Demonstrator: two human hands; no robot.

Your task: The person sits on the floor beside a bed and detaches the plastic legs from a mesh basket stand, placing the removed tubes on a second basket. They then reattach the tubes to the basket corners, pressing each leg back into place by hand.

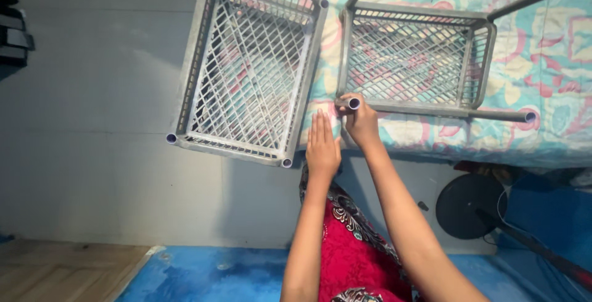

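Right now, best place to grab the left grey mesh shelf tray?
Probably the near long side rail of the left tray, coming in from its right, where the left hand already sits. The solid rail lets fingers wrap it; the lattice floor is thin, and the tray overhangs the bed edge.

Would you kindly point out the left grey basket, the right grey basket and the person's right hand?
left grey basket (246, 70): head view, on its mesh floor.
right grey basket (410, 58): head view, on its mesh floor.
right hand (361, 122): head view, on the back of the hand.
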